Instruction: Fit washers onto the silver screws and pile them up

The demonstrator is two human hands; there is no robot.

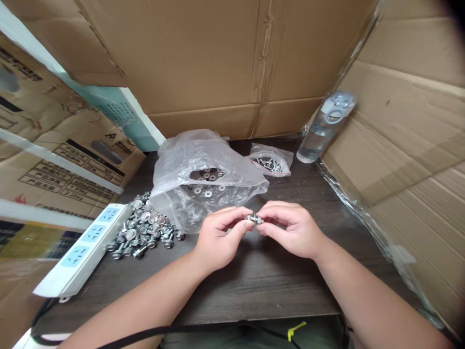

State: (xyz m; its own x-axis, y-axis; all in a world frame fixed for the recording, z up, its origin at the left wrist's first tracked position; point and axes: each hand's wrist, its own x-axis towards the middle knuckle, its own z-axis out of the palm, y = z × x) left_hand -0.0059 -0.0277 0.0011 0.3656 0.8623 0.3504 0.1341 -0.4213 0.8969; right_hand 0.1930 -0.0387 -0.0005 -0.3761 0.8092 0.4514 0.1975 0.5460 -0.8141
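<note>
Between my two hands, above the dark table (232, 295), is a small metal bolt (255, 219) with what looks like a washer around it. My left hand (225, 235) pinches one end with thumb and forefinger. At the other end, the thumb and forefinger of my right hand (290, 228) are closed on the same bolt. Which end is the head I cannot tell. Just behind my left hand lies a translucent plastic bag (196, 150), its mouth towards me, with several flat washers (208, 194) inside. Left of it is a heap of flanged bolts (145, 223).
A clear zip bag of small screws (271, 162) lies at the back, beside a water bottle (325, 128). A white power strip (85, 245) borders the bolt heap. Cardboard walls (210, 63) enclose the back and sides. A black cable (160, 330) crosses the front edge.
</note>
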